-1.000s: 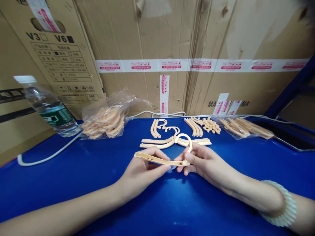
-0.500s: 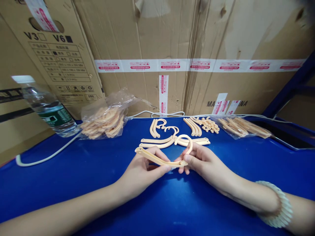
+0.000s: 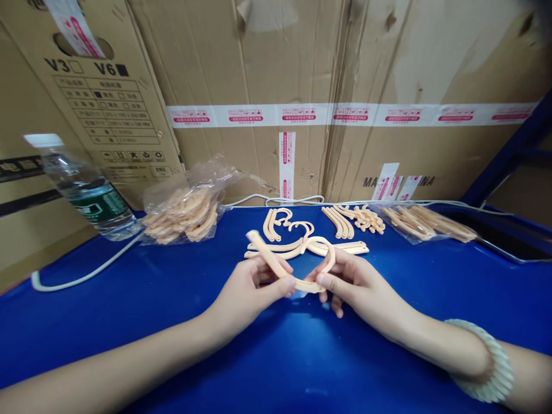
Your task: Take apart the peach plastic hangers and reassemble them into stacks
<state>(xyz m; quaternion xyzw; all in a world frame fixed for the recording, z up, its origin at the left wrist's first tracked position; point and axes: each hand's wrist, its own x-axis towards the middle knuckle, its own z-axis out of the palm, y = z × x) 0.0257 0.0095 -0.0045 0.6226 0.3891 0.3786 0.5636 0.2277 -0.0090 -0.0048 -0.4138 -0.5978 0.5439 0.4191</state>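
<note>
My left hand point(image 3: 261, 284) is closed on a cream plastic hanger arm point(image 3: 269, 256), pinched between thumb and fingers, its far end tilted up to the left. My right hand point(image 3: 345, 282) pinches a curved hanger hook point(image 3: 330, 253) of the same colour where its base meets the arm's inner end. Whether the two pieces are joined is hidden by the fingers. Right behind them, assembled-looking hangers point(image 3: 345, 248) lie on the blue table point(image 3: 276, 362). Farther back are loose hanger arms point(image 3: 271, 225) with small hooks point(image 3: 282, 217).
A bag of hanger pieces point(image 3: 181, 215) and a water bottle point(image 3: 92, 195) stand at the left. More arms point(image 3: 338, 223), a pile of hooks point(image 3: 366, 218), another bag point(image 3: 426, 223) and a dark phone-like device point(image 3: 495, 236) lie at the right. A white cable point(image 3: 86, 282) crosses the left side. Cardboard boxes point(image 3: 241, 69) wall the back.
The hanger arm in my left hand has been turned, its free end now higher and its smooth side facing me. My right hand still holds the hook, its lower fingers slightly more spread.
</note>
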